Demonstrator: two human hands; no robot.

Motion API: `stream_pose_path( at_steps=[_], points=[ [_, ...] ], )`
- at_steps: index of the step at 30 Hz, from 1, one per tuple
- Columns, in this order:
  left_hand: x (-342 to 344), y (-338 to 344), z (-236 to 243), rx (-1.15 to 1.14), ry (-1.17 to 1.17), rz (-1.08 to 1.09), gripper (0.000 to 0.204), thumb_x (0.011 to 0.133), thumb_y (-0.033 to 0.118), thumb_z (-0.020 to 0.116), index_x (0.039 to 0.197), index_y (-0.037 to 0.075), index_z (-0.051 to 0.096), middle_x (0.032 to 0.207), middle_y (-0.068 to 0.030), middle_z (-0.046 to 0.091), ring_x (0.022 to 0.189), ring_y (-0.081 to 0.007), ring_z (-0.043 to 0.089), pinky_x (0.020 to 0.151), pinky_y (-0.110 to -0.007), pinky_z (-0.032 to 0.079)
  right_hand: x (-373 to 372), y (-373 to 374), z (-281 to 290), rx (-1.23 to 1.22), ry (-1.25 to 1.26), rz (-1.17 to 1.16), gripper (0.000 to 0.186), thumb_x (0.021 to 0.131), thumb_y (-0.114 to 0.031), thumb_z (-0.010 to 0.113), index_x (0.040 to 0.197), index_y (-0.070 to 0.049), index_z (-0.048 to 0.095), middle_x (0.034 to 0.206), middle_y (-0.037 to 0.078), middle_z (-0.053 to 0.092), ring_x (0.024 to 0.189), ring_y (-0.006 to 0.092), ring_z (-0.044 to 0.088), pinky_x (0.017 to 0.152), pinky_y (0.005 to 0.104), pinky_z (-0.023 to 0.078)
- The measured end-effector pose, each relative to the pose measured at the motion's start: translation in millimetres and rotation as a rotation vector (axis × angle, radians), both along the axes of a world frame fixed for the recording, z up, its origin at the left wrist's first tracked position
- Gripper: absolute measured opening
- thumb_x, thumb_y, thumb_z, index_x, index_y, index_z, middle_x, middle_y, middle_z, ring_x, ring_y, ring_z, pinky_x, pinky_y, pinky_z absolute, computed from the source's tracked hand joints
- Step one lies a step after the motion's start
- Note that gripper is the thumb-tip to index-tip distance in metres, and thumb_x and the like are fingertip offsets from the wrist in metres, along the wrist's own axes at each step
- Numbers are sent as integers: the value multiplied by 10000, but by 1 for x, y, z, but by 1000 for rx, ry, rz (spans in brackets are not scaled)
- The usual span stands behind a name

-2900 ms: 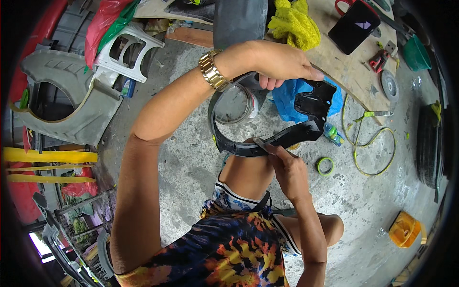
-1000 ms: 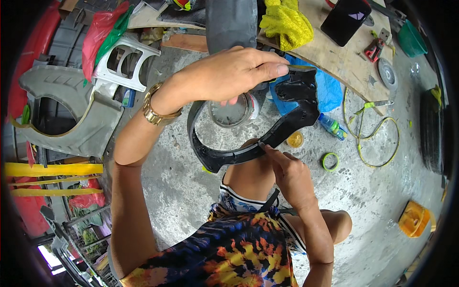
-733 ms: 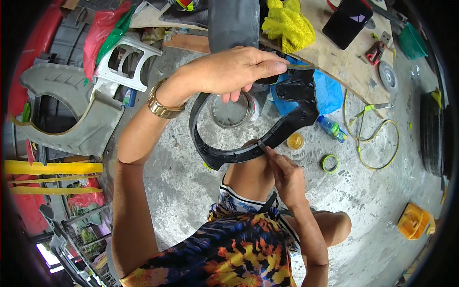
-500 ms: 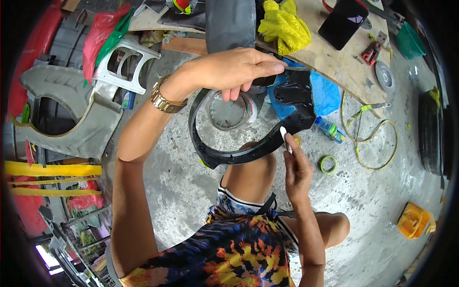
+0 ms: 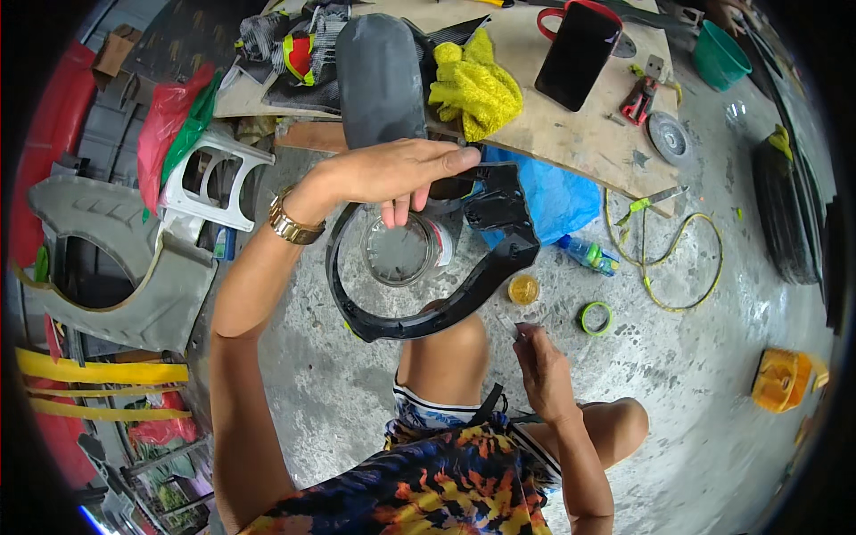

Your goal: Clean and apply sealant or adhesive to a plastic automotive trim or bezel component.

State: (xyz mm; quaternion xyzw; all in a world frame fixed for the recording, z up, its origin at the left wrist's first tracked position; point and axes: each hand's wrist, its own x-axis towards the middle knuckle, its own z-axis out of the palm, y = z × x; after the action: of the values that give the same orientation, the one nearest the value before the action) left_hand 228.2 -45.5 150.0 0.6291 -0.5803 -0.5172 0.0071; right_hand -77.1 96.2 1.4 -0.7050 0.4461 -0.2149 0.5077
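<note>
My left hand (image 5: pixel 392 174), with a gold watch on the wrist, grips the upper end of a black curved plastic part (image 5: pixel 415 321), which has a ring-like opening and a recessed wider end. A metal can (image 5: pixel 392 250) on the floor shows through the opening. My right hand (image 5: pixel 544 370) is below and right of the part, apart from it, pinching a small thin tool or strip (image 5: pixel 520 329) too small to identify. Under that pinch on the floor are a small amber cup (image 5: pixel 523 288) and a green tape roll (image 5: pixel 596 317).
A wooden board (image 5: pixel 526 138) ahead carries a yellow cloth (image 5: pixel 473 89), phone (image 5: pixel 575 62) and tools. A grey fender panel (image 5: pixel 152 321) lies left; a tire (image 5: pixel 780 214), hose (image 5: pixel 713 281), bottle (image 5: pixel 588 254) and yellow container (image 5: pixel 776 379) are right. Someone's arm (image 5: pixel 733 18) shows top right.
My right hand has left the lower band of the black part and moved down and right. The part sits slightly more left in view, and the view has shifted, showing more worktop.
</note>
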Motion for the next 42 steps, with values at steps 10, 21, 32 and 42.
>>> stream_pose_path(
  at_steps=[10,21,32,42],
  points=[
    [-4,-6,-4,55,-72,-10,776,946,664,359,1342,-1,414,783,-149,604,565,-199,662,453,-287,563,26,-15,22,-48,255,205,657,870,-294,642,1443,-120,372,689,170,664,624,386,649,590,466,522],
    [-8,-4,-5,-23,-104,-39,695,957,640,360,1185,-3,492,746,-133,608,565,-182,655,456,-277,563,71,-32,28,-141,371,319,884,850,-642,572,1462,-39,363,627,168,649,662,360,679,619,450,545],
    [-14,-7,-4,3,-62,-47,633,967,612,373,1105,11,516,755,-135,608,582,-188,657,456,-283,553,60,-15,16,-75,-48,273,760,859,-591,590,1418,-94,455,732,153,694,647,330,683,602,417,552],
    [-16,-5,-4,51,-61,-38,697,983,589,355,1435,61,405,758,-144,602,607,-214,672,494,-307,569,61,-23,21,-165,343,255,853,881,-553,585,1485,-26,295,685,113,690,638,337,680,602,437,552]
  ],
)
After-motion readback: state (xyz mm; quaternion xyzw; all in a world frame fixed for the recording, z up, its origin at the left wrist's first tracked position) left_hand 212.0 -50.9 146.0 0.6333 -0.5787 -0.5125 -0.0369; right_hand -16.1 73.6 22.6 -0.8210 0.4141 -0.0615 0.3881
